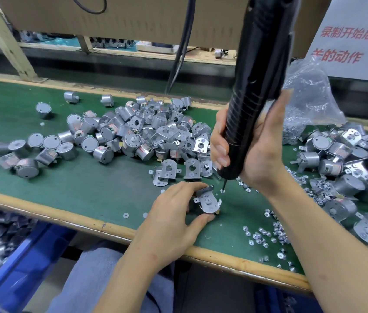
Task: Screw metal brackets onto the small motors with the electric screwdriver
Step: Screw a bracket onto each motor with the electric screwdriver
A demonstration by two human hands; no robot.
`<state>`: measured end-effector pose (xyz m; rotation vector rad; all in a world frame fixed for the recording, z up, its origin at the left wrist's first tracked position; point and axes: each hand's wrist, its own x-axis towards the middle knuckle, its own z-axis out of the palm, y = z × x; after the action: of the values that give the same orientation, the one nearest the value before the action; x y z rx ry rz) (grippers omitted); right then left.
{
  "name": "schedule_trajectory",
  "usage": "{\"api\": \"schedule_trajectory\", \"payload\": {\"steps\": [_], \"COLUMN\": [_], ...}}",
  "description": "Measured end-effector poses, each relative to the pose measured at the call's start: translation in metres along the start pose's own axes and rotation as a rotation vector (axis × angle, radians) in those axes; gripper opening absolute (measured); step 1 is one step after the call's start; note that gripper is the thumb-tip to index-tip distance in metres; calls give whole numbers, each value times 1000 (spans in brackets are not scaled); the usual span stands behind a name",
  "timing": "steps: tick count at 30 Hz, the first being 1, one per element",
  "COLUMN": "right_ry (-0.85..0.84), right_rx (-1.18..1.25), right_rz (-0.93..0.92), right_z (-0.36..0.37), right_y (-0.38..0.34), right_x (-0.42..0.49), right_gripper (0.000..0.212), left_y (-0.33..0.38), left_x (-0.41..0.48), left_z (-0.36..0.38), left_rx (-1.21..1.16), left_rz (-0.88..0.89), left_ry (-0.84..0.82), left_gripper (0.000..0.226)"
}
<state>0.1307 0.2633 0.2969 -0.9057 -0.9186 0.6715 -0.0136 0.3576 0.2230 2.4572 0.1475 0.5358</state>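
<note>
My left hand (174, 213) grips a small round motor with a metal bracket (208, 201) laid on top, held down on the green mat near the front edge. My right hand (253, 145) is wrapped round the black electric screwdriver (257, 91), which stands nearly upright. Its bit tip (223, 186) touches a small screw on the mat just above and to the right of the bracket. Loose screws (269, 233) lie scattered to the right of my left hand.
A big heap of motors and brackets (147, 129) fills the mat's middle, and another heap (348, 159) lies at the right. A clear plastic bag (307, 102) stands behind my right hand. Blue bins of parts (2, 251) sit below the wooden table edge (88, 222).
</note>
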Motion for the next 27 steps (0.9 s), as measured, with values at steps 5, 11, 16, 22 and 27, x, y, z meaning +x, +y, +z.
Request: {"api": "schedule_trajectory", "payload": {"steps": [5,11,16,22,27], "right_ry": [-91,-91,-114,-117,-127], "right_rx": [131,166,180,200,203], "right_rz": [-46,31,40,67,78], "right_z": [16,23,25,28,29], "right_y": [-6,1,5,10,10], "right_x": [-6,-7,-7,-8,-9], "right_gripper": [72,71,71,70,69], "left_y": [-2,-2,-1,-2,-1], "left_x": [1,2,2,3,2], "left_z": [2,3,3,2,4], "left_rx": [-14,-6,-21,-35,-48], "left_rz": [-4,5,23,13,16], "left_ry": [12,26,39,23,37], "left_gripper": [44,43,37,35,36]}}
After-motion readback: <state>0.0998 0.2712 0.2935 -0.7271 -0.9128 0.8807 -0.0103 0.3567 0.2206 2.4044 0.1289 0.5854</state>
